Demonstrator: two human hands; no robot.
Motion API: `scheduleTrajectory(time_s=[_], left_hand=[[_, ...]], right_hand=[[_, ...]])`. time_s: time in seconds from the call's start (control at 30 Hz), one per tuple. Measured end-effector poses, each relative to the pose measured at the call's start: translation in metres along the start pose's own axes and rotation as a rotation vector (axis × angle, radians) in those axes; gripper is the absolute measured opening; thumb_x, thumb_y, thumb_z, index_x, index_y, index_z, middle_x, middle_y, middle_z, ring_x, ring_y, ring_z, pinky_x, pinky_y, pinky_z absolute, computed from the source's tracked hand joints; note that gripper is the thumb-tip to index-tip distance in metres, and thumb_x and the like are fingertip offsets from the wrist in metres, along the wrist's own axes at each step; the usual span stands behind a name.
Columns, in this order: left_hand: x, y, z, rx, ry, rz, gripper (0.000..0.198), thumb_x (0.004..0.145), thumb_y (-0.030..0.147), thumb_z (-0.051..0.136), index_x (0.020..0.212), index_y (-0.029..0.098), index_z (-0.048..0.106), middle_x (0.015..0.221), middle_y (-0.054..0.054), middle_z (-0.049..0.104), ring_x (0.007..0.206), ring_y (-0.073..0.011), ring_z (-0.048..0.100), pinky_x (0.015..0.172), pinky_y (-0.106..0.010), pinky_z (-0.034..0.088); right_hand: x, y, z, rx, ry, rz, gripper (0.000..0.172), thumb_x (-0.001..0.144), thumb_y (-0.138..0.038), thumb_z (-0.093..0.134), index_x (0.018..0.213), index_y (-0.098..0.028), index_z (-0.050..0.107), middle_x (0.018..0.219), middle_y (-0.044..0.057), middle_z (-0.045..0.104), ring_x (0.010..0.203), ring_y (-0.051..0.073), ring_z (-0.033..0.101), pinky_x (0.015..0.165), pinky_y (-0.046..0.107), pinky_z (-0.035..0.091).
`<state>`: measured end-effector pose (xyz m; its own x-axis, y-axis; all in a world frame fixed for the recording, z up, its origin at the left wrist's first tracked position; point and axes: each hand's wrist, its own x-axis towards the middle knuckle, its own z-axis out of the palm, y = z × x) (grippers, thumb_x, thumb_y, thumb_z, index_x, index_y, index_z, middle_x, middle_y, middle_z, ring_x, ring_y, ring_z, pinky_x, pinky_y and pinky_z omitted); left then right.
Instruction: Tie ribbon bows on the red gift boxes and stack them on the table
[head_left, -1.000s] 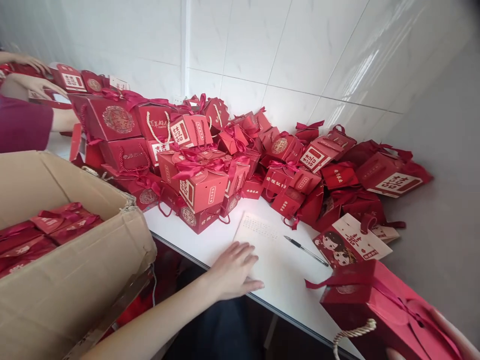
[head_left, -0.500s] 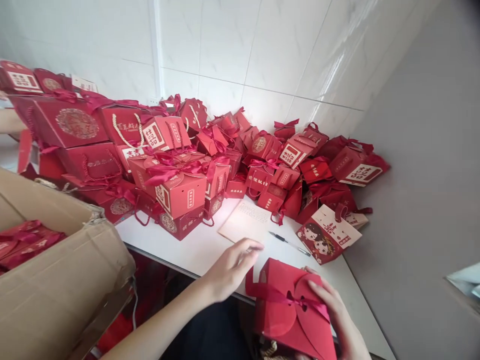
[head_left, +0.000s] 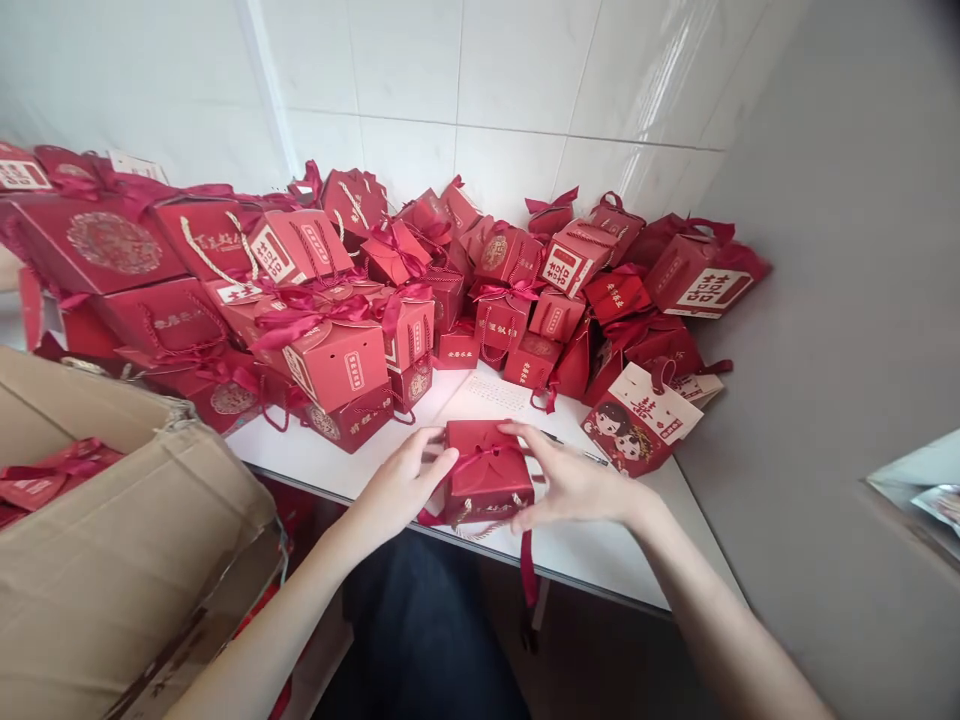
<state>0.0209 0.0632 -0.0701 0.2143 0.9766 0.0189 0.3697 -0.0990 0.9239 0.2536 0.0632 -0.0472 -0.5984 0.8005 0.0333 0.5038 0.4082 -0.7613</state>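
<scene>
A small red gift box [head_left: 487,475] with a dark red ribbon stands on the white table [head_left: 315,460] near its front edge. My left hand [head_left: 401,485] grips the box's left side with curled fingers. My right hand [head_left: 566,480] holds its right side, fingers reaching over the top. A ribbon end hangs down over the table's edge. Under and behind the box lies a sheet of paper [head_left: 487,392] with faint writing. A pen lies to the right, mostly hidden by my right hand.
A heap of several red gift boxes and bags [head_left: 360,290] fills the table's back against the tiled wall. A cartoon-couple box [head_left: 637,425] sits at the right. An open cardboard carton [head_left: 112,540] with red boxes stands at the left. A grey wall [head_left: 825,300] bounds the right.
My right hand brought the red box up from the lower right onto the table. My left hand left the paper and closed on the box's left side. The view shifted right.
</scene>
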Motion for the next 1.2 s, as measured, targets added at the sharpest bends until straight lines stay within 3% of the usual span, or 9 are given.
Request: scheduleTrajectory(time_s=[0.1,0.17,0.23,0.3,0.43,0.57,0.73,1.03,1.2], left_hand=[[0.007,-0.009,0.004,0.022,0.030,-0.073,0.046,0.082,0.052,0.045,0.114,0.020,0.047,0.117,-0.008,0.058,0.106,-0.0237,0.056,0.089,-0.035,0.045],[0.007,-0.012,0.006,0.021,0.058,-0.085,0.043,0.081,0.054,0.045,0.106,0.019,0.049,0.107,-0.007,0.061,0.100,-0.0228,0.057,0.084,-0.033,0.046],[0.006,-0.013,0.007,0.028,0.074,-0.064,0.038,0.082,0.054,0.042,0.092,0.019,0.051,0.092,-0.004,0.061,0.092,-0.0212,0.058,0.080,-0.031,0.045],[0.004,-0.012,0.006,0.007,0.033,-0.019,0.036,0.084,0.053,0.039,0.081,0.019,0.050,0.081,-0.001,0.057,0.083,-0.0186,0.056,0.076,-0.029,0.044],[0.001,-0.011,0.001,-0.069,-0.122,0.020,0.031,0.083,0.049,0.047,0.078,0.019,0.048,0.079,0.001,0.054,0.076,-0.0148,0.053,0.070,-0.025,0.042],[-0.002,-0.009,-0.008,-0.030,-0.243,0.015,0.030,0.081,0.047,0.051,0.075,0.018,0.047,0.075,0.002,0.052,0.072,-0.0130,0.051,0.066,-0.023,0.040],[-0.005,-0.006,-0.015,-0.003,-0.388,-0.034,0.031,0.079,0.047,0.055,0.073,0.017,0.049,0.070,0.002,0.054,0.068,-0.0132,0.052,0.062,-0.024,0.040],[-0.004,-0.019,-0.012,-0.227,-0.397,-0.129,0.038,0.078,0.051,0.057,0.068,0.016,0.048,0.059,0.003,0.052,0.057,-0.0104,0.050,0.057,-0.023,0.038],[-0.002,-0.014,-0.013,-0.448,-0.337,-0.149,0.044,0.074,0.052,0.061,0.061,0.017,0.038,0.047,0.009,0.036,0.040,-0.0032,0.032,0.043,-0.019,0.024]], right_hand=[[0.014,0.022,-0.020,0.279,-0.152,0.049,0.067,0.067,-0.048,0.071,0.119,-0.024,0.036,0.126,0.010,0.042,0.102,0.020,0.056,0.087,0.040,0.049],[0.019,0.035,-0.025,0.400,-0.126,0.070,0.048,0.076,-0.055,0.060,0.105,-0.021,0.041,0.117,0.009,0.047,0.094,0.018,0.058,0.081,0.039,0.052],[0.020,0.042,-0.022,0.430,-0.109,0.100,0.041,0.079,-0.056,0.055,0.093,-0.020,0.042,0.103,0.006,0.051,0.088,0.017,0.059,0.077,0.038,0.054],[0.019,0.043,-0.016,0.397,-0.073,0.110,0.038,0.079,-0.055,0.056,0.087,-0.020,0.041,0.092,0.002,0.052,0.082,0.015,0.059,0.076,0.037,0.054],[0.012,0.037,-0.012,0.392,-0.033,0.137,0.039,0.078,-0.056,0.058,0.083,-0.021,0.041,0.086,0.000,0.055,0.081,0.015,0.059,0.077,0.035,0.053],[0.007,0.038,-0.023,0.388,-0.177,0.189,0.044,0.076,-0.060,0.056,0.075,-0.017,0.050,0.077,0.002,0.057,0.075,0.016,0.061,0.073,0.032,0.051],[0.008,0.040,-0.026,0.387,-0.289,0.101,0.038,0.076,-0.053,0.061,0.073,-0.015,0.058,0.072,0.000,0.055,0.069,0.011,0.056,0.068,0.025,0.047],[0.011,0.046,-0.016,0.465,-0.250,0.060,0.038,0.072,-0.045,0.069,0.061,-0.017,0.046,0.060,-0.006,0.045,0.056,0.007,0.042,0.054,0.022,0.033],[0.011,0.044,-0.019,0.526,-0.221,0.072,0.031,0.071,-0.041,0.070,0.067,-0.016,0.052,0.062,-0.003,0.054,0.058,0.010,0.051,0.053,0.023,0.036]])
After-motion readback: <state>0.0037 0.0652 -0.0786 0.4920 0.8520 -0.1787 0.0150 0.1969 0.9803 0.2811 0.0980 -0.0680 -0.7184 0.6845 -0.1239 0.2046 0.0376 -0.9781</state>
